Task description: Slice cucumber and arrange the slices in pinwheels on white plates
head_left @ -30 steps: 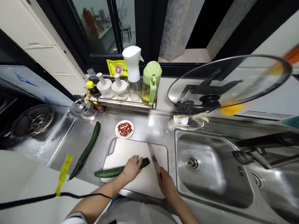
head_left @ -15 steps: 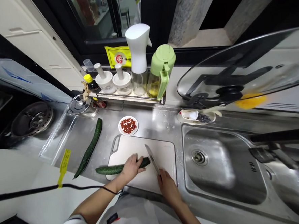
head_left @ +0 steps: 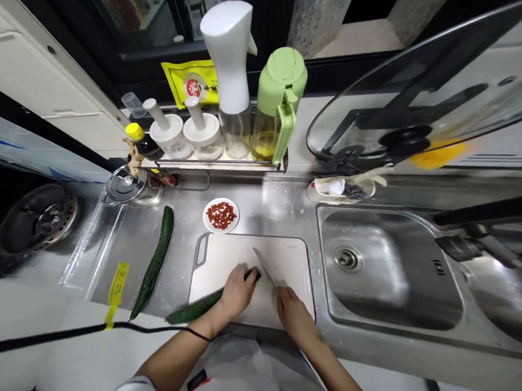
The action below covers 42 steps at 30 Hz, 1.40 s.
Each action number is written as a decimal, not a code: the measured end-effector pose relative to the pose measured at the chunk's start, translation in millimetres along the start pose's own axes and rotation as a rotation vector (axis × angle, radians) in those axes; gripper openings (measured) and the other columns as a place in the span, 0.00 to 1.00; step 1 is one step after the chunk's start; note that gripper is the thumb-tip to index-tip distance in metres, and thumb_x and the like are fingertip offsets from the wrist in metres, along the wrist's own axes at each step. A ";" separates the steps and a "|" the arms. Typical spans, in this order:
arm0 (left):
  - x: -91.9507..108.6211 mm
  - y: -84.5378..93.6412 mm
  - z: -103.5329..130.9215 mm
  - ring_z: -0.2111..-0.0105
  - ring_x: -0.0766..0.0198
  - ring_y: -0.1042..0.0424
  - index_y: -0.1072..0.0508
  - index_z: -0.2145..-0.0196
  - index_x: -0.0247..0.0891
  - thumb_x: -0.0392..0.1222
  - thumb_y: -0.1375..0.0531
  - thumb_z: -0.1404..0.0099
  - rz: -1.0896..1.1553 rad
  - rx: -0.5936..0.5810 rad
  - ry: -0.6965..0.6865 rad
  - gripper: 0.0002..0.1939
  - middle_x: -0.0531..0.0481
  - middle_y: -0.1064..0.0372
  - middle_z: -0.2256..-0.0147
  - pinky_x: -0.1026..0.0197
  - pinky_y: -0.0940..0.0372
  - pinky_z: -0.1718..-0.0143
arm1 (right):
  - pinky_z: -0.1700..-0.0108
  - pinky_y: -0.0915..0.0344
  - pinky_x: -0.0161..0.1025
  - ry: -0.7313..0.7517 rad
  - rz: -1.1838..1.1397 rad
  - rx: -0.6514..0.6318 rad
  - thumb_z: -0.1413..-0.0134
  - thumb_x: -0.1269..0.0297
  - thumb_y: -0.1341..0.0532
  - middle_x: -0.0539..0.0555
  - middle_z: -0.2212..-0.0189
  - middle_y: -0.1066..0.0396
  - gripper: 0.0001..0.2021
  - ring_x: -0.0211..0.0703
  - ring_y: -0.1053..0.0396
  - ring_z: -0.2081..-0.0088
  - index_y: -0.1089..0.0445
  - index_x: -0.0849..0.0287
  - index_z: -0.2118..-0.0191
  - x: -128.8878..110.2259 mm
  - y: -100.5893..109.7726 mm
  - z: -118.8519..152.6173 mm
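Observation:
On the pale cutting board [head_left: 286, 256] lies a cucumber [head_left: 196, 308], its left end past the board's edge. My left hand [head_left: 239, 291] is closed over the cucumber near its right end, covering the part in between. A knife [head_left: 264, 266] is gripped by its handle in my right hand [head_left: 293, 314], the blade pointing up and left, just right of the cucumber's end. Whether the blade touches the cucumber I cannot tell. Left of the board a second cucumber [head_left: 154, 264] rests on the steel counter.
A white plate of small red pieces [head_left: 221, 215] stands behind the board. To the right is the steel sink [head_left: 399, 323]. A rack with seasoning jars [head_left: 202, 137] and a green-lidded oil bottle [head_left: 279, 103] runs along the back. A lidded pot [head_left: 130, 191] stands back left.
My left hand has shifted further over the cucumber's right end, and the cucumber now lies more tilted, its left end lower. The knife stays in my right hand. The view has moved a little.

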<state>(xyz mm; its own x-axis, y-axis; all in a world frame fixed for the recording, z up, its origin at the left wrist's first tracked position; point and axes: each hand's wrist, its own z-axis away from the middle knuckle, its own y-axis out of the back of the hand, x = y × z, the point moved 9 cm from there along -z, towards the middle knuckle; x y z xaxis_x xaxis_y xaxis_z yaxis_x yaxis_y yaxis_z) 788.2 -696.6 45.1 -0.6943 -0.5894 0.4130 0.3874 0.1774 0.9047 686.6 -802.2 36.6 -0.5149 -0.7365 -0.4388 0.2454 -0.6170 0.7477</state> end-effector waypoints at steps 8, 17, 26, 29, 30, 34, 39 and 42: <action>-19.5 10.3 6.2 0.59 0.57 0.36 0.39 0.44 0.40 0.40 0.44 0.38 0.220 -0.025 0.032 0.24 0.44 0.39 0.60 0.52 0.33 0.56 | 0.61 0.41 0.35 -0.018 0.034 -0.115 0.43 0.74 0.55 0.61 0.50 0.34 0.21 0.44 0.30 0.59 0.39 0.64 0.45 -5.5 -13.8 12.1; -10.3 5.5 4.0 0.49 0.56 0.38 0.38 0.47 0.39 0.39 0.46 0.36 0.342 0.007 -0.013 0.19 0.42 0.39 0.52 0.48 0.37 0.47 | 0.62 0.40 0.36 -0.046 0.061 -0.192 0.44 0.79 0.57 0.63 0.50 0.34 0.27 0.45 0.30 0.58 0.45 0.61 0.39 -11.4 -14.3 3.0; -7.4 -2.2 4.0 0.51 0.55 0.37 0.37 0.48 0.37 0.39 0.47 0.35 0.330 -0.022 -0.015 0.18 0.41 0.37 0.53 0.46 0.36 0.48 | 0.64 0.40 0.34 -0.040 0.026 -0.156 0.44 0.79 0.56 0.59 0.54 0.32 0.27 0.42 0.29 0.62 0.42 0.56 0.41 -10.3 -13.1 0.4; -2.9 -3.0 1.1 0.52 0.54 0.37 0.36 0.48 0.38 0.39 0.48 0.35 0.326 -0.037 -0.030 0.17 0.41 0.37 0.53 0.46 0.36 0.49 | 0.62 0.39 0.35 -0.006 0.045 -0.089 0.43 0.78 0.57 0.60 0.51 0.35 0.28 0.42 0.30 0.62 0.45 0.54 0.38 -12.4 -8.7 -0.6; -1.5 -3.3 -0.1 0.52 0.54 0.37 0.36 0.48 0.37 0.40 0.48 0.34 0.324 -0.041 -0.036 0.17 0.41 0.37 0.53 0.46 0.36 0.49 | 0.62 0.38 0.36 -0.003 0.076 -0.054 0.43 0.78 0.58 0.60 0.51 0.36 0.29 0.42 0.30 0.63 0.47 0.54 0.37 -11.5 -7.4 -2.0; 2.7 -5.0 -4.1 0.51 0.55 0.37 0.36 0.48 0.36 0.40 0.48 0.34 0.322 -0.044 -0.068 0.17 0.41 0.36 0.53 0.47 0.36 0.48 | 0.57 0.38 0.40 -0.018 0.227 0.125 0.40 0.75 0.57 0.63 0.53 0.38 0.27 0.45 0.32 0.60 0.51 0.56 0.35 -1.4 -6.6 -13.5; 3.5 -5.4 -4.7 0.53 0.54 0.35 0.36 0.48 0.38 0.40 0.47 0.35 0.314 -0.033 -0.089 0.18 0.41 0.35 0.54 0.46 0.35 0.50 | 0.56 0.36 0.43 -0.044 0.240 0.241 0.41 0.74 0.54 0.64 0.55 0.39 0.27 0.47 0.35 0.57 0.53 0.61 0.35 12.0 -16.6 -27.1; 3.7 -5.5 -6.3 0.53 0.55 0.36 0.36 0.48 0.38 0.40 0.46 0.35 0.299 -0.036 -0.097 0.18 0.41 0.36 0.54 0.47 0.35 0.50 | 0.57 0.36 0.45 -0.062 0.225 0.272 0.41 0.75 0.56 0.65 0.53 0.39 0.28 0.49 0.38 0.55 0.55 0.61 0.35 9.2 -18.0 -27.8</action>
<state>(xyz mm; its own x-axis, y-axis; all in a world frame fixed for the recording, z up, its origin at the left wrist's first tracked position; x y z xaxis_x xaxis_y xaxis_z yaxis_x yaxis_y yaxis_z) 787.3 -704.7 41.0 -0.6005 -0.4371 0.6696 0.6033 0.3020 0.7382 700.3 -805.6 5.2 -0.5240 -0.8221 -0.2229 0.1352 -0.3387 0.9311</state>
